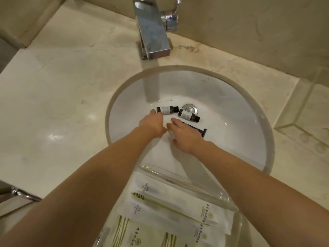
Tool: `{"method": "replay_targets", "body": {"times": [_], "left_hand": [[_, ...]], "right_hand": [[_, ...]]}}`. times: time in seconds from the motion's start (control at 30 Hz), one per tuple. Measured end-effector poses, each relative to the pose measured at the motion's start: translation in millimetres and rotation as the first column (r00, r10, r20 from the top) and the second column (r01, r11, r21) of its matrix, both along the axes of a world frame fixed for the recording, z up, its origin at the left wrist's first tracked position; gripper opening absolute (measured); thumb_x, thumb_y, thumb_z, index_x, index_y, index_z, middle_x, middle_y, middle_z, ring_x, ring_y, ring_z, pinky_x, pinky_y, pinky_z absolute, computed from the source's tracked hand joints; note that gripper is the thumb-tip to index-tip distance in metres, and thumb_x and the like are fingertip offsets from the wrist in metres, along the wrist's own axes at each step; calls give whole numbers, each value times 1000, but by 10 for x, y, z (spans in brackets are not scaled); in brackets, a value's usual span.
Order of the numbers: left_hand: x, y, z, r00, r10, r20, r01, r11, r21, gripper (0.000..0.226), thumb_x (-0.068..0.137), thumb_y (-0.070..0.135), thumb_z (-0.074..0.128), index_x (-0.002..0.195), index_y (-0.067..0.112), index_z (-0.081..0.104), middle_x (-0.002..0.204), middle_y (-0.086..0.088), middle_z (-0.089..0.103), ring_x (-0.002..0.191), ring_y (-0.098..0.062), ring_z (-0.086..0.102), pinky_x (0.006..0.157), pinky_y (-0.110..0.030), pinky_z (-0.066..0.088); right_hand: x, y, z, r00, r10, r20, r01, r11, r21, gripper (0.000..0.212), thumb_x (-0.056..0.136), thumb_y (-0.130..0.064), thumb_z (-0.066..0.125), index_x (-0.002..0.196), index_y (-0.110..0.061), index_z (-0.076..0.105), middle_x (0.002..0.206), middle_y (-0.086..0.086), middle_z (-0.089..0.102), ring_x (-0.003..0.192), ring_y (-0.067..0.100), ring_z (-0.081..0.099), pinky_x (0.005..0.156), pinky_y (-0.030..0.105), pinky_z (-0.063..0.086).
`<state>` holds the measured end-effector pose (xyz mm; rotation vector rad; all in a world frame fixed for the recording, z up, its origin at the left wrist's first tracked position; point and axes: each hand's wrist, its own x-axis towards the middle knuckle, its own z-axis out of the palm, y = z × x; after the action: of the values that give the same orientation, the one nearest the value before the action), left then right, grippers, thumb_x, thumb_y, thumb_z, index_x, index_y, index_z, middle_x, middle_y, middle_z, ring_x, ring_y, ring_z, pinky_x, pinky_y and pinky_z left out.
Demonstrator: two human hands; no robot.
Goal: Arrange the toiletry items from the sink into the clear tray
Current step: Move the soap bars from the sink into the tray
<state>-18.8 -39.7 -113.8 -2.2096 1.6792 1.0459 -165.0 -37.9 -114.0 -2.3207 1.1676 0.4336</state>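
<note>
Two small dark bottles with white labels lie in the white sink (231, 107): one bottle (167, 109) left of the drain, the other bottle (188, 115) across the drain's front. A dark purple flat packet (200, 130) lies under my right hand (185, 135), whose fingers rest on it. My left hand (153, 123) reaches to the left bottle, fingertips touching its base end. The clear tray (179, 179) sits at the sink's near edge, holding several white sachets (170, 209).
A chrome faucet (153, 32) overhangs the far side of the sink. The chrome drain (190, 108) is in the middle. A second clear tray (306, 113) stands on the marble counter at right. Marble counter (62, 104) spreads to the left.
</note>
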Motion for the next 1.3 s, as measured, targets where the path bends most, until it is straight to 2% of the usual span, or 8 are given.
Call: {"method": "replay_targets", "body": {"times": [0.13, 0.33, 0.43, 0.5, 0.57, 0.73, 1.0, 1.3], "left_hand": [[-57, -12, -41, 1000, 14, -11, -14, 1000, -15, 54, 85, 29, 66, 128, 7, 43, 125, -13, 47, 112, -33, 54, 86, -39, 45], [-95, 60, 10, 999, -33, -42, 33, 999, 2, 39, 85, 23, 63, 116, 10, 42, 107, -14, 60, 96, -33, 58, 72, -37, 44], [-10, 79, 91, 992, 5, -128, -4, 1000, 9, 32, 85, 20, 62, 111, 12, 46, 105, -13, 60, 91, -30, 56, 73, -35, 44], [48, 82, 198, 977, 55, -206, -58, 998, -6, 24, 85, 16, 60, 105, 14, 47, 101, -11, 57, 86, -27, 51, 70, -30, 39], [68, 90, 308, 964, 95, -250, -104, 994, -23, 20, 85, 11, 59, 97, 16, 44, 96, -9, 53, 83, -26, 49, 64, -28, 36], [46, 144, 454, 961, 128, -244, -127, 992, 18, 22, 83, 7, 56, 95, 16, 41, 102, -14, 55, 83, -27, 51, 63, -29, 39], [276, 304, 381, 928, 296, -227, -288, 955, 70, 29, 84, 8, 54, 112, 10, 49, 115, -17, 57, 92, -30, 57, 64, -31, 45], [399, 334, 313, 792, 468, -392, -468, 878, 100, 33, 85, -4, 56, 115, 10, 63, 102, -10, 55, 94, -31, 62, 83, -40, 58]], "right_hand": [[50, -26, -80, 1000, -22, -9, 21, 991, -131, 35, 89, -16, 54, 122, -11, 44, 124, 9, 45, 96, 33, 59, 59, 38, 42], [14, 21, -27, 983, 80, -163, -100, 988, -119, 43, 89, -30, 54, 126, -14, 38, 120, 10, 47, 93, 35, 61, 62, 37, 37], [-51, 33, -19, 983, -186, -1, 185, 981, 61, 33, 87, -26, 56, 116, -14, 48, 112, 11, 51, 92, 34, 59, 73, 40, 47], [-91, 37, 60, 747, -642, 172, 532, 733, 423, 10, 87, -13, 56, 96, -13, 57, 94, 9, 60, 82, 28, 60, 72, 37, 49], [-143, 106, 126, 520, -842, 143, 603, 481, 636, 10, 87, -3, 53, 92, -11, 57, 77, 10, 60, 67, 25, 57, 61, 34, 47], [-190, 304, 33, 849, -529, 19, 470, 770, 431, 49, 85, -32, 64, 129, -20, 46, 106, 13, 60, 92, 27, 59, 80, 33, 45], [171, 135, 3, 918, -395, 33, 357, 859, 366, 74, 86, -34, 65, 148, -26, 26, 140, 15, 37, 122, 35, 49, 102, 42, 42], [450, 68, -62, 981, -190, -34, 193, 966, 172, 41, 88, -27, 60, 126, -22, 45, 126, 11, 36, 97, 35, 57, 90, 42, 48]]}}
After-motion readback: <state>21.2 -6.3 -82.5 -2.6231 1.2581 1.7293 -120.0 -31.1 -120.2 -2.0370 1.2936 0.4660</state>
